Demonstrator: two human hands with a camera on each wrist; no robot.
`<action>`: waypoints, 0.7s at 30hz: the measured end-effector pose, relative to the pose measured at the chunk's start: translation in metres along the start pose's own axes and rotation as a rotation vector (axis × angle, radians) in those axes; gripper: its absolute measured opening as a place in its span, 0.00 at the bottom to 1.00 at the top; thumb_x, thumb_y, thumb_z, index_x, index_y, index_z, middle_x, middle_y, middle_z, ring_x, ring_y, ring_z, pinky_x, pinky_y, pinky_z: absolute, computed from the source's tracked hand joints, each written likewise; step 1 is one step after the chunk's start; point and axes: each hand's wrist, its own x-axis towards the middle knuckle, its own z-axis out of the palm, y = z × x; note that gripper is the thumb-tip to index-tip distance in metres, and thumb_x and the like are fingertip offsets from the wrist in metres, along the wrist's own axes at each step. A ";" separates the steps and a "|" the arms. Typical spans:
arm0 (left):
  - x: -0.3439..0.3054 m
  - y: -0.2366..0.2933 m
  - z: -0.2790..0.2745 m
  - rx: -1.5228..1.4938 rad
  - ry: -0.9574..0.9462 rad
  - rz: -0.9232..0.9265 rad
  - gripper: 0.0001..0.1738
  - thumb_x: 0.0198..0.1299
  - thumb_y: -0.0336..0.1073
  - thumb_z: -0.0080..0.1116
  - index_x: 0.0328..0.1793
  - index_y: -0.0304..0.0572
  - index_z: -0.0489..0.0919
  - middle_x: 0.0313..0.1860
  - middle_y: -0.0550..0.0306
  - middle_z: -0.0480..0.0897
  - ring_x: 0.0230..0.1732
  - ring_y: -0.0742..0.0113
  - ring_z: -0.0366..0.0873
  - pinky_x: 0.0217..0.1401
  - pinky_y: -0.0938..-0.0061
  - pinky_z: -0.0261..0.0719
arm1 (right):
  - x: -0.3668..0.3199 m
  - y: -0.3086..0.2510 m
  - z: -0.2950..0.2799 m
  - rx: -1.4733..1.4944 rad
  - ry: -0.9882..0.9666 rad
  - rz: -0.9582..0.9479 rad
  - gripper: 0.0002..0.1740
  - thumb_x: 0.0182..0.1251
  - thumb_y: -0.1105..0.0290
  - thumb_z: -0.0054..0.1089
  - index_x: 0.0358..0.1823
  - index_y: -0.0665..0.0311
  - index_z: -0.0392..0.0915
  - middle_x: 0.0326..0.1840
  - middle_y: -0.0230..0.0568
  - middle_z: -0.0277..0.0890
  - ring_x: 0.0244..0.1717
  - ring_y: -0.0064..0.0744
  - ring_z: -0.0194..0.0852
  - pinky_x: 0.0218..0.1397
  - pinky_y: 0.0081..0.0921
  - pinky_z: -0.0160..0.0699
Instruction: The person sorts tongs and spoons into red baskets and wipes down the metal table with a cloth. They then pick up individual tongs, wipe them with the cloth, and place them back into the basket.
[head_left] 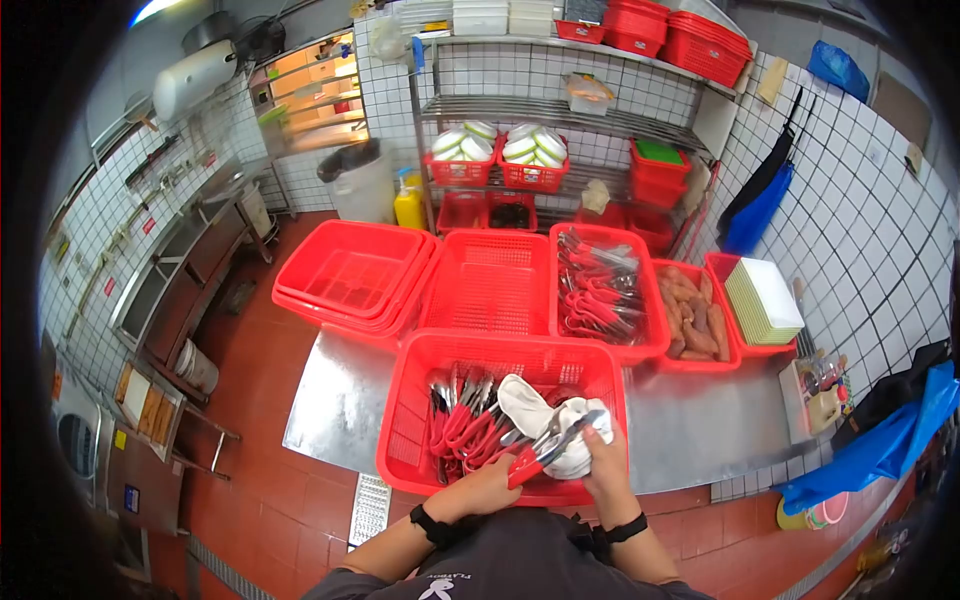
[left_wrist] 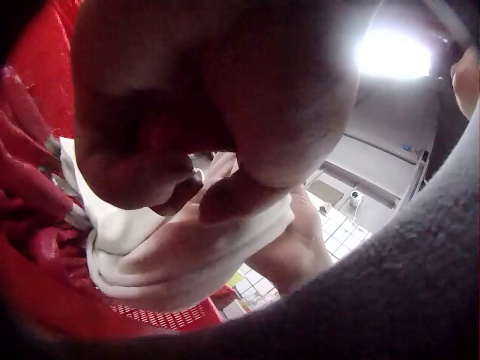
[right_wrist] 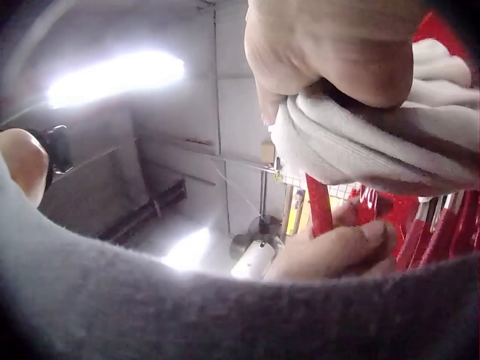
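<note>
My left hand (head_left: 487, 488) grips the red handle of a pair of tongs (head_left: 524, 467) over the front of a large red basket (head_left: 510, 346). With my right hand (head_left: 606, 466) I hold a white cloth (head_left: 527, 405) bunched around the tongs' metal arms. One end of the cloth hangs toward the basket's middle. Inside the basket, to the left, lies a pile of red-handled tongs (head_left: 464, 418). In the right wrist view the folded cloth (right_wrist: 352, 146) sits under my right fingers, while my left hand (right_wrist: 334, 249) is around the handle below.
On the steel table (head_left: 690, 430), behind the large basket, stand stacked red baskets (head_left: 345, 262), another red basket (head_left: 490, 275) and one holding more red-handled utensils (head_left: 600, 290). Farther right are a basket of brownish long items (head_left: 695, 320) and stacked square plates (head_left: 765, 305). Shelves (head_left: 570, 110) rise behind.
</note>
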 end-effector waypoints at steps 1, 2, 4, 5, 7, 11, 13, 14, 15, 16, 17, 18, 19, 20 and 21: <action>-0.003 -0.004 -0.001 0.003 -0.005 0.001 0.29 0.60 0.38 0.58 0.64 0.31 0.66 0.52 0.34 0.80 0.55 0.43 0.80 0.58 0.60 0.76 | 0.002 -0.005 -0.003 -0.010 -0.004 -0.070 0.24 0.67 0.76 0.63 0.64 0.68 0.69 0.58 0.43 0.78 0.56 0.35 0.80 0.60 0.34 0.80; -0.008 -0.009 -0.001 0.006 -0.005 0.014 0.27 0.61 0.39 0.56 0.62 0.31 0.66 0.50 0.30 0.80 0.54 0.37 0.80 0.56 0.55 0.76 | 0.004 -0.010 -0.006 -0.019 -0.006 -0.141 0.26 0.67 0.76 0.63 0.65 0.68 0.68 0.59 0.44 0.77 0.57 0.36 0.79 0.62 0.34 0.79; -0.014 -0.006 -0.002 0.010 -0.015 0.024 0.26 0.62 0.41 0.55 0.60 0.30 0.66 0.48 0.26 0.80 0.52 0.31 0.80 0.54 0.50 0.76 | 0.007 -0.015 -0.015 -0.026 -0.011 -0.141 0.26 0.68 0.74 0.63 0.66 0.69 0.68 0.60 0.45 0.77 0.58 0.36 0.78 0.63 0.34 0.78; -0.017 -0.002 -0.003 0.027 -0.005 0.002 0.25 0.62 0.41 0.55 0.59 0.31 0.66 0.46 0.27 0.81 0.50 0.31 0.80 0.53 0.49 0.76 | 0.008 -0.016 -0.017 -0.034 -0.023 -0.140 0.27 0.68 0.73 0.63 0.67 0.69 0.67 0.60 0.45 0.77 0.59 0.36 0.78 0.64 0.34 0.77; -0.020 0.003 -0.004 0.044 0.000 -0.021 0.25 0.62 0.41 0.55 0.58 0.31 0.65 0.44 0.28 0.81 0.49 0.31 0.81 0.51 0.49 0.77 | -0.001 -0.020 -0.001 -0.055 -0.031 -0.133 0.27 0.69 0.71 0.64 0.66 0.69 0.68 0.58 0.43 0.78 0.57 0.34 0.79 0.62 0.33 0.78; -0.013 0.005 -0.002 0.053 0.022 0.028 0.24 0.62 0.40 0.56 0.57 0.32 0.65 0.42 0.28 0.81 0.48 0.31 0.81 0.50 0.48 0.76 | -0.014 0.002 0.006 -0.047 -0.092 0.011 0.28 0.67 0.68 0.67 0.65 0.67 0.68 0.56 0.37 0.77 0.52 0.29 0.79 0.56 0.30 0.80; -0.011 0.015 -0.005 0.054 0.049 0.056 0.23 0.62 0.40 0.56 0.56 0.32 0.65 0.42 0.28 0.81 0.49 0.31 0.80 0.50 0.48 0.76 | -0.018 0.014 0.004 -0.044 -0.141 -0.049 0.28 0.67 0.68 0.68 0.65 0.67 0.68 0.56 0.37 0.77 0.53 0.28 0.78 0.57 0.28 0.79; -0.010 0.021 -0.009 0.060 0.052 0.032 0.23 0.61 0.39 0.56 0.56 0.32 0.65 0.43 0.27 0.80 0.49 0.31 0.80 0.51 0.49 0.76 | -0.016 0.015 0.001 -0.046 -0.140 -0.047 0.28 0.67 0.68 0.68 0.65 0.67 0.68 0.56 0.37 0.77 0.53 0.28 0.78 0.57 0.28 0.79; -0.011 0.026 -0.012 0.066 0.054 0.006 0.23 0.61 0.38 0.56 0.56 0.32 0.65 0.44 0.26 0.80 0.50 0.32 0.80 0.52 0.49 0.76 | -0.015 0.015 -0.001 -0.089 -0.130 -0.055 0.30 0.67 0.65 0.67 0.67 0.67 0.66 0.57 0.37 0.76 0.54 0.30 0.78 0.59 0.31 0.78; -0.011 0.026 -0.012 0.064 0.051 0.005 0.23 0.61 0.38 0.56 0.56 0.32 0.65 0.44 0.26 0.80 0.50 0.32 0.80 0.52 0.49 0.76 | -0.016 0.015 -0.002 -0.132 -0.119 -0.063 0.32 0.68 0.62 0.67 0.69 0.66 0.64 0.58 0.38 0.76 0.56 0.31 0.78 0.61 0.33 0.77; -0.009 0.024 -0.012 0.078 0.031 -0.001 0.24 0.60 0.38 0.56 0.58 0.31 0.66 0.46 0.26 0.80 0.51 0.32 0.79 0.53 0.49 0.76 | -0.017 0.014 -0.003 -0.132 -0.117 -0.062 0.32 0.68 0.62 0.67 0.69 0.66 0.64 0.58 0.38 0.76 0.56 0.31 0.78 0.61 0.33 0.77; -0.007 0.023 -0.012 0.091 0.014 -0.005 0.25 0.60 0.38 0.56 0.59 0.30 0.66 0.47 0.26 0.79 0.51 0.32 0.79 0.54 0.50 0.75 | -0.016 0.008 0.000 -0.115 -0.098 -0.090 0.32 0.68 0.65 0.67 0.68 0.67 0.65 0.58 0.37 0.76 0.55 0.30 0.77 0.60 0.30 0.77; -0.005 0.021 -0.010 0.088 0.020 -0.003 0.25 0.60 0.38 0.56 0.59 0.30 0.66 0.47 0.26 0.79 0.51 0.32 0.79 0.54 0.50 0.75 | -0.014 0.002 0.004 -0.100 -0.083 -0.117 0.31 0.67 0.67 0.68 0.67 0.67 0.66 0.57 0.36 0.76 0.55 0.28 0.76 0.59 0.28 0.76; -0.003 0.018 -0.006 0.060 -0.020 0.007 0.26 0.59 0.38 0.56 0.60 0.29 0.65 0.48 0.26 0.79 0.51 0.32 0.79 0.55 0.50 0.75 | -0.016 -0.002 0.009 -0.107 -0.054 -0.165 0.31 0.66 0.67 0.69 0.67 0.68 0.66 0.58 0.37 0.76 0.55 0.29 0.76 0.61 0.29 0.74; -0.004 0.020 -0.005 0.031 -0.057 0.015 0.28 0.59 0.38 0.56 0.61 0.28 0.65 0.48 0.26 0.79 0.52 0.32 0.79 0.55 0.50 0.75 | -0.018 -0.004 0.009 -0.150 -0.007 -0.181 0.32 0.66 0.66 0.69 0.68 0.69 0.65 0.59 0.40 0.74 0.57 0.30 0.75 0.63 0.30 0.74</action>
